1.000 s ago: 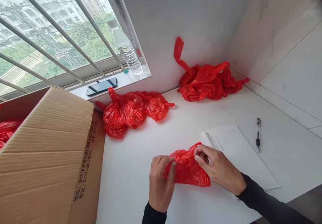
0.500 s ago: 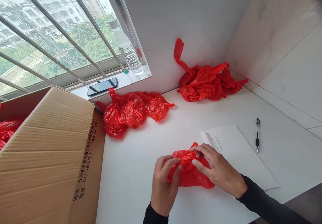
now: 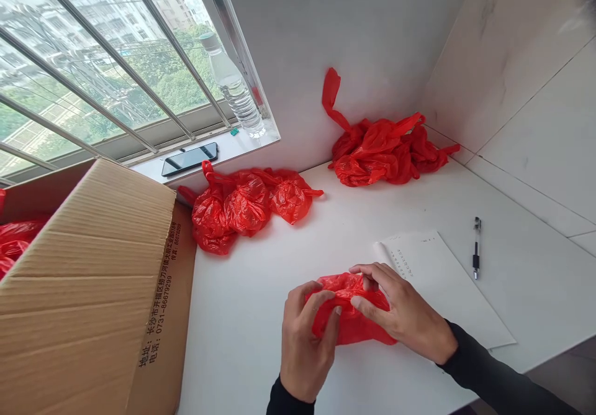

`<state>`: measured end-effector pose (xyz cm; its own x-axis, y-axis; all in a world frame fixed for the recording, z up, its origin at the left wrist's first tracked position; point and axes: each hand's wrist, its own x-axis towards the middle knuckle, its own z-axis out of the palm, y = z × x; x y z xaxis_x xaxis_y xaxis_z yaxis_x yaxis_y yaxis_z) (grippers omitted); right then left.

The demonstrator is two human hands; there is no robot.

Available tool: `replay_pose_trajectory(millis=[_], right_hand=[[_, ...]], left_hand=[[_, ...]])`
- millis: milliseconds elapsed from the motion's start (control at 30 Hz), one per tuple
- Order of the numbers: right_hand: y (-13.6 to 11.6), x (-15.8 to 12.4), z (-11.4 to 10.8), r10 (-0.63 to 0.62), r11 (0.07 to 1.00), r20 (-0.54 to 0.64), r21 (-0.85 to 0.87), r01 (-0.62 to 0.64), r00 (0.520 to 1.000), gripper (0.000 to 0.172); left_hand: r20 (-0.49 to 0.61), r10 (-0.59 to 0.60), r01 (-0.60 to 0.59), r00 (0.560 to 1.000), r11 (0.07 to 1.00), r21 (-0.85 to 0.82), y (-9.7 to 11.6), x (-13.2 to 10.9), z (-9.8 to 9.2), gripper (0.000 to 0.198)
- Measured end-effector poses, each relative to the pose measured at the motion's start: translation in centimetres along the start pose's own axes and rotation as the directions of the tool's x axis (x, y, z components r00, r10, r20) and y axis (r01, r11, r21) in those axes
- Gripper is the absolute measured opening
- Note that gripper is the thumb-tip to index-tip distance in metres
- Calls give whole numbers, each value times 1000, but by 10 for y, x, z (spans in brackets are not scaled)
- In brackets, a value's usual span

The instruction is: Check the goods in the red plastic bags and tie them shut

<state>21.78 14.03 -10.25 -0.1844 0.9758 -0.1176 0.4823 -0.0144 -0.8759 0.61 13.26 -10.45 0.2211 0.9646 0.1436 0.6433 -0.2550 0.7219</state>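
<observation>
A crumpled red plastic bag (image 3: 356, 328) lies on the white table between my two hands. On its left side is my left hand (image 3: 307, 334), index finger and thumb curled around the gathered upper part. My right hand (image 3: 400, 309) comes in from the right, thumb and fingers bent over the same gathered folds and gripping them. The fingertips partly cover the top of the bag, and what is inside it does not show.
A cardboard box (image 3: 161, 303) with red bags inside stands at left. Knotted red bags (image 3: 246, 204) and a red bag heap (image 3: 382, 151) sit along the wall. Paper (image 3: 447, 284) and a pen (image 3: 475, 247) lie right. The sill holds a phone (image 3: 190, 159) and bottle (image 3: 237, 98).
The pointed tip of red plastic under my right fingers has gone down, and the bag's top lies flatter. My left thumb and index finger have shifted slightly; my right hand has barely moved.
</observation>
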Motion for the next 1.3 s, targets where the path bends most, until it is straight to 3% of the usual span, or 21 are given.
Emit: replay_pose_trajectory(millis=[67,167,333,433,500,567,667,733,833,967,1100,1300], right_hand=[[0,1,-2,-8,1000,19,-12,8,1000,15],[3,0,-7,12,1000,-34,-2,-12,999,19],[10,-3,-10,96,991,-103,104,-85,990,16],[7,-4,-6,74,985,-83,162,-60,994,13],[2,-3,-3,53,989,-53,140,-45,997,28],[-3,-2,-4,31,995,-8,97,-30,999,31],[-4,-2,-8,1,996,-20,90,1,1000,15],[-2,-5,-13,29,991,-86,135,-17,996,12],[3,-11,-18,70,978,-157,205,-37,985,6],[5,-16,-18,129,958,-178,277,-76,976,10],[2,-18,-17,155,958,-181,266,-104,971,29],[-10,-19,-21,-67,994,-93,83,74,993,39]], left_hand=[[-41,-18,17,999,1000,-25,1,0,0,13],[-148,-147,127,978,983,-134,2,-1,-5,7],[-274,-394,309,877,900,-307,5,-2,-15,17],[-242,-381,295,892,898,-328,10,-2,-15,27],[-209,-340,277,917,919,-279,15,-1,-14,33],[-193,-316,272,929,936,-226,17,-1,-14,24],[-267,-313,256,912,940,-226,14,-2,-17,12],[-357,-313,240,880,942,-234,11,-5,-21,12],[-405,-306,228,862,946,-228,10,-8,-27,16],[-353,-303,237,885,947,-219,20,-10,-35,16],[-206,-325,273,923,930,-246,24,-10,-40,22],[-116,-225,195,967,955,-224,24,-11,-45,10]])
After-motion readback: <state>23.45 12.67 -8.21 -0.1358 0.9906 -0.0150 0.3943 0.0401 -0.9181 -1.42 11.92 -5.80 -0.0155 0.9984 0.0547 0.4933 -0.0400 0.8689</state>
